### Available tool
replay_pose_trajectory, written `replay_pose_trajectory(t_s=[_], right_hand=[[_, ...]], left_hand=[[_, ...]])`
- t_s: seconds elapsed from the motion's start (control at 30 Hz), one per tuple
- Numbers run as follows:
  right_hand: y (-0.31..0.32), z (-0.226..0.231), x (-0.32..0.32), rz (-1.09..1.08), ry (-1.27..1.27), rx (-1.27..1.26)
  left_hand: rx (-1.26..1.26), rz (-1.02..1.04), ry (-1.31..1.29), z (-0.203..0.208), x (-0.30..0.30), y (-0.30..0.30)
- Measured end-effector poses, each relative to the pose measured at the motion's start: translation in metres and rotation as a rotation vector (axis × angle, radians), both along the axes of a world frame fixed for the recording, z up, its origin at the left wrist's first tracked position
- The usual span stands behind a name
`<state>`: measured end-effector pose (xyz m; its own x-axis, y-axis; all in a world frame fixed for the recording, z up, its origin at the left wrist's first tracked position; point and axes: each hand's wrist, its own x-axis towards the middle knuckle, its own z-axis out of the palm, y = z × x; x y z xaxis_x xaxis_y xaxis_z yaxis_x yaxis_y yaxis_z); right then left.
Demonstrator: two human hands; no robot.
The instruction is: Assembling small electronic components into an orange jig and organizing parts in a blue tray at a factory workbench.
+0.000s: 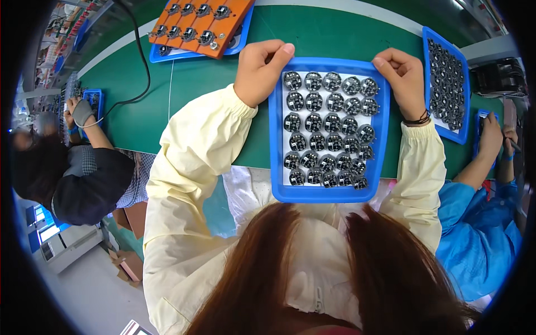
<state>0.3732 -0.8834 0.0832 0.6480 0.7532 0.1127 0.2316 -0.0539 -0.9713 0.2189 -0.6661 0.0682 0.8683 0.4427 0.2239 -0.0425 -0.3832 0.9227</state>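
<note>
A blue plastic tray (326,195) lies in front of me, its near end reaching past the table edge toward my body. Rows of small round black electronic parts (333,121) stand on its white lining. At the far left corner my left hand (261,70) is closed, thumb and curled fingers at the rim. My right hand (403,78) pinches the far right corner between thumb and bent fingers. The fingertips under the rim are partly hidden.
An orange fixture (215,25) holding similar parts rests on another blue tray (167,56) at the far left. A fuller blue tray (464,89) stands on the right. A black cable (139,50) crosses the green table (218,72). People work at both sides, a blue sleeve (474,234) close on my right.
</note>
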Motion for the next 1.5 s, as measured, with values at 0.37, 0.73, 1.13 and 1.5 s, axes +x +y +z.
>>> replay_pose_trajectory(t_s=[0.37,0.73,1.13,1.5], right_hand=[[-0.002,0.004,0.001,0.037,-0.023,-0.039],[-0.003,0.005,0.0,0.079,0.023,-0.028],[-0.002,0.005,-0.002,0.108,0.054,-0.014],[0.0,0.005,0.0,0.129,0.031,0.023]], left_hand=[[-0.05,-0.061,0.0,0.006,-0.008,-0.009],[-0.252,-0.237,0.08,0.006,-0.012,-0.008],[-0.428,-0.287,0.064,0.001,-0.009,-0.007],[-0.452,-0.233,-0.057,0.001,-0.009,-0.009]])
